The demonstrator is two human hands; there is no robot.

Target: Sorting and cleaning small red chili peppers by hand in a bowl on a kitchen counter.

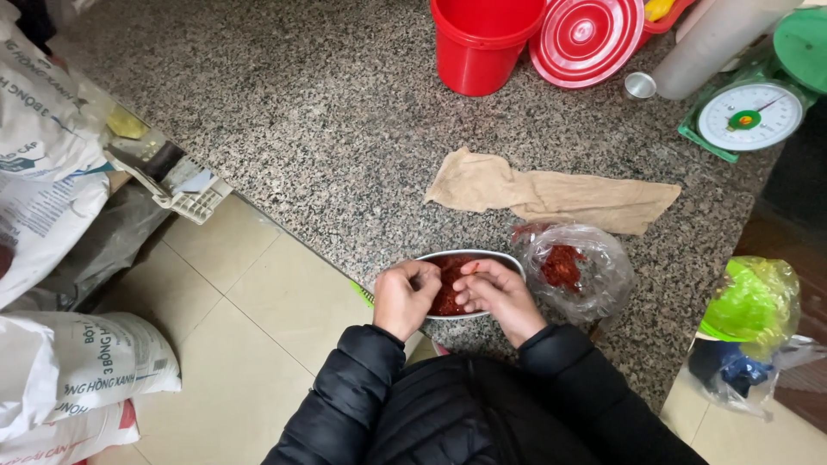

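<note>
A shallow metal bowl (pixel 502 256) full of red dried chilli pieces sits at the near edge of a speckled granite counter (pixel 327 129). My left hand (pixel 403 295) rests on the bowl's left rim with its fingers curled over a small piece. My right hand (pixel 498 294) is over the bowl's middle, fingertips pinching a thin chilli piece. The two hands almost touch. Right of the bowl lies a clear plastic bag (pixel 575 269) holding more red chilli.
A beige cloth (pixel 551 195) lies behind the bowl. At the back stand a red bucket (pixel 479 43), a red lid (pixel 586 36), a small metal cup (pixel 640 84) and a green kitchen scale (pixel 751 112). White sacks (pixel 52 155) line the tiled floor on the left; a green bag (pixel 751 301) hangs right.
</note>
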